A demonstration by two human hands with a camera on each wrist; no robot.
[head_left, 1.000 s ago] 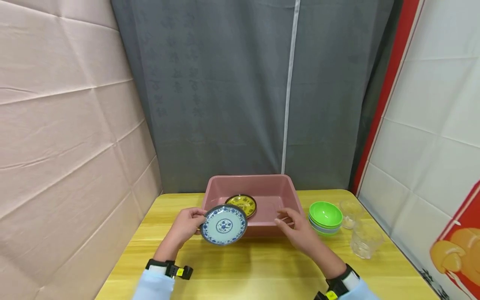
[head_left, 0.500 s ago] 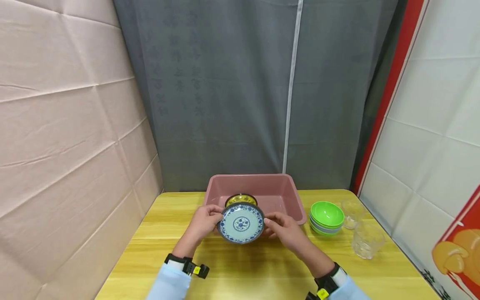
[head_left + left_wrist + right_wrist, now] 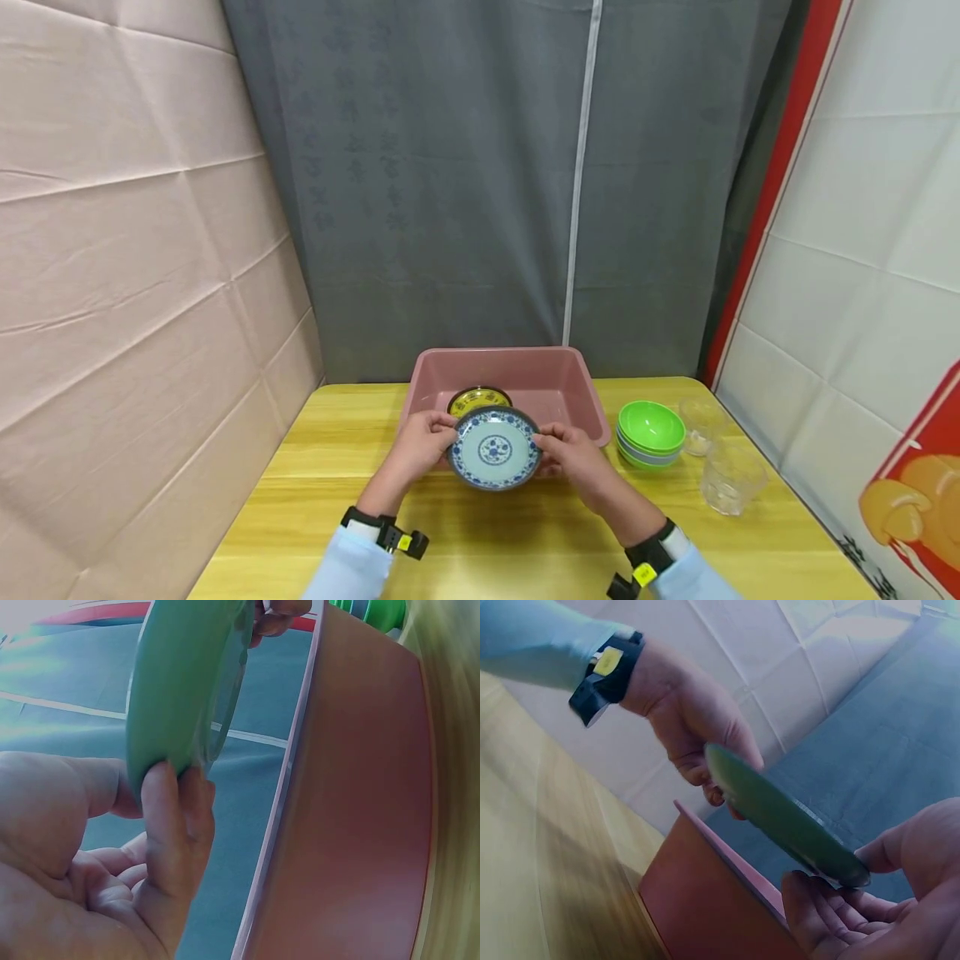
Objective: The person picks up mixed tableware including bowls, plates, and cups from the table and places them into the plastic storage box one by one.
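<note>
A blue-and-white patterned plate (image 3: 495,448) is held up in front of the pink basin (image 3: 592,408), its decorated face tilted toward the head camera. My left hand (image 3: 422,444) pinches its left rim between thumb and fingers. On the opposite rim, my right hand (image 3: 576,460) pinches it the same way. The plate's pale green underside (image 3: 184,682) shows in the left wrist view, above the basin's outer wall. Inside the basin lies a yellow patterned plate (image 3: 478,398) with a dark rim, partly hidden behind the held plate.
Right of the basin stands a stack of green and grey bowls (image 3: 651,433). Two clear glasses, one behind (image 3: 701,425) and one nearer (image 3: 731,482), stand beside the stack. Everything rests on a yellow wooden table (image 3: 300,492), with a grey curtain (image 3: 450,183) behind.
The left hand has carried the blue-and-white plate to the right, to the middle. My right hand has moved left and taken hold of its right rim.
</note>
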